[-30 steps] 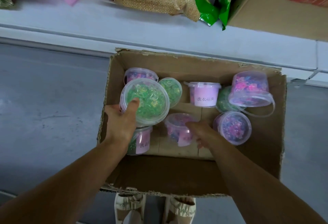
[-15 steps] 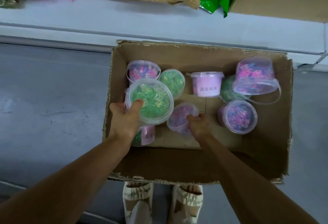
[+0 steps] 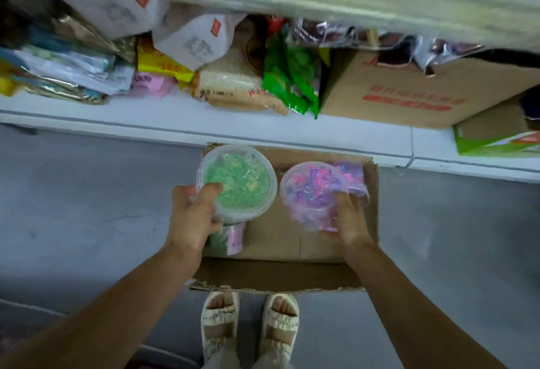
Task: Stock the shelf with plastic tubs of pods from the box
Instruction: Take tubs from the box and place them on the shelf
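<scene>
Above the cardboard box (image 3: 280, 275), left hand (image 3: 191, 216) gripping a green-pod tub (image 3: 238, 186) and right hand (image 3: 349, 222) a pink-pod tub (image 3: 311, 193) have just lifted both clear, ready for the shelf (image 3: 175, 123).

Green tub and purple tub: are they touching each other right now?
Apart. The head view shows a strip of cardboard box between the green tub and the purple tub.

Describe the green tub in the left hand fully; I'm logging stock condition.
The green tub is a round, clear plastic pot packed with green pods, its see-through lid on and facing the camera. The left hand grips its near left side, thumb over the lid's rim, holding it above the cardboard box. A pink label shows under the hand. No damage visible, though the frame is slightly blurred.
</scene>
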